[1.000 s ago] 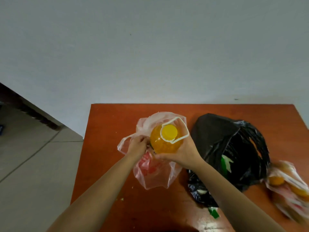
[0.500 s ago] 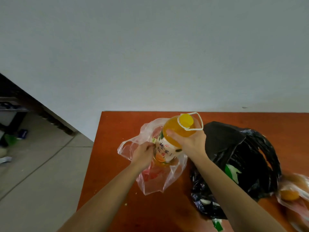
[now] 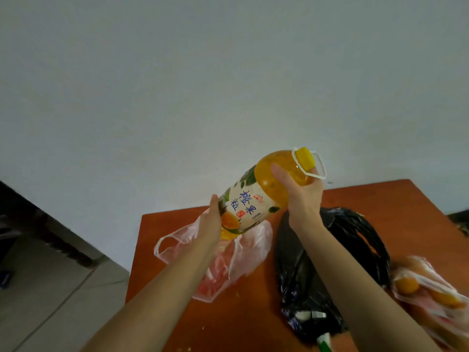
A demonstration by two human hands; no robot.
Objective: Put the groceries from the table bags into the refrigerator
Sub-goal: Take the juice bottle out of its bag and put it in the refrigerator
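1. Centre of frame: I see both hands holding a large orange juice bottle (image 3: 256,199) in the air, above the table (image 3: 406,212) and clear of the bags.
2. The right hand (image 3: 302,196) grips the bottle's shoulder just under the yellow cap (image 3: 305,160). Its thumb lies across the near side and its fingers curl round the far side, with the white carry loop (image 3: 321,168) hanging past them.
3. The left hand (image 3: 212,222) cups the lower end, thumb laid up the edge of the label. Its other fingers are hidden behind the bottle.
4. The bottle's long axis runs on a slant, cap toward the upper right and base toward the lower left. One hand sits at each end, and the right is nearer the cap and loop.
5. Directly below, the clear pinkish bag (image 3: 253,247) sags open with something red inside. A black plastic bag (image 3: 299,283) lies to its right, and a bag of oranges (image 3: 431,290) lies blurred at the right edge.
6. No refrigerator is in view. I judge the carry comes next, and the right hand's hold at the neck is the one that could take the weight alone.
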